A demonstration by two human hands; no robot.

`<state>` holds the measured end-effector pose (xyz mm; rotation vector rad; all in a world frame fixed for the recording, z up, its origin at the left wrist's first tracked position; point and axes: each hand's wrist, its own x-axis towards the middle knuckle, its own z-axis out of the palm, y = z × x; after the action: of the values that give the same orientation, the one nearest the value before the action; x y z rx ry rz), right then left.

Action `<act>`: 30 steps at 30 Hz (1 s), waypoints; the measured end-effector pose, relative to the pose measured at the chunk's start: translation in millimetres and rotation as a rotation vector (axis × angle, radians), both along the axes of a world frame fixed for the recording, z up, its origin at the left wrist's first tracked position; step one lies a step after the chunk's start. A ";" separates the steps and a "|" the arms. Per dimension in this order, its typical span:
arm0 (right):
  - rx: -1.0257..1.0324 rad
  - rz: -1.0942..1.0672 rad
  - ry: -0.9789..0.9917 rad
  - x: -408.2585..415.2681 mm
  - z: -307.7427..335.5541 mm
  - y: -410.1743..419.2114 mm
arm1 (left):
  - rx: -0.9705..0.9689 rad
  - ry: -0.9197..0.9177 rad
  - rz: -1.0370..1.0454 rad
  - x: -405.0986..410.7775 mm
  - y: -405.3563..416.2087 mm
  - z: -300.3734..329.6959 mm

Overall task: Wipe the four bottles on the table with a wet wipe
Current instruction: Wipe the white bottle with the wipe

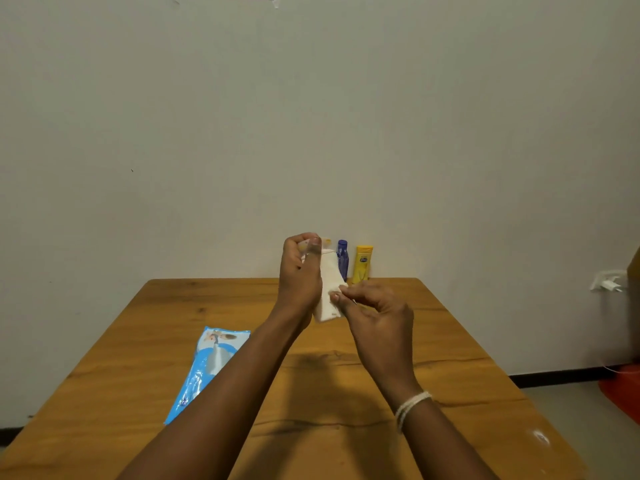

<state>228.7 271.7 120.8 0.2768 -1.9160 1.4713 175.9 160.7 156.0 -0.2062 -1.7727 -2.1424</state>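
My left hand (299, 271) is raised over the table's far half and pinches the top of a white wet wipe (329, 282), which hangs down unfolded. My right hand (375, 317) pinches the wipe's lower right edge with its fingertips. Behind the hands, against the wall at the table's far edge, stand a purple bottle (342, 259) and a yellow bottle (362, 264). A pale cap of another bottle (326, 241) peeks out beside my left thumb; the rest of that bottle is hidden by the hand and the wipe.
A blue wet-wipe packet (209, 367) lies flat on the left side of the wooden table (450, 341). A wall runs right behind the table. A socket with a plug (609, 282) and a red object (623, 389) are at the far right.
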 end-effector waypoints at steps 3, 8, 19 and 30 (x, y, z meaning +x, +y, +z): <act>0.179 -0.145 0.141 -3.8 8.9 -11.3 | 0.027 0.016 -0.032 2.7 9.5 -0.4; 0.469 -0.077 0.334 4.0 -1.4 -1.3 | 0.231 -0.152 0.029 -3.2 -5.6 15.1; 0.057 -0.077 0.265 3.8 -12.8 -4.9 | 0.319 -0.224 0.168 -9.1 -3.0 11.4; -0.866 0.106 -0.246 9.4 -10.4 -44.6 | 0.330 -0.183 0.357 -3.1 -10.0 0.5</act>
<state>238.1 227.1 110.4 -0.2166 -1.2663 2.3250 172.7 150.7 156.5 0.3712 -1.3825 -2.1925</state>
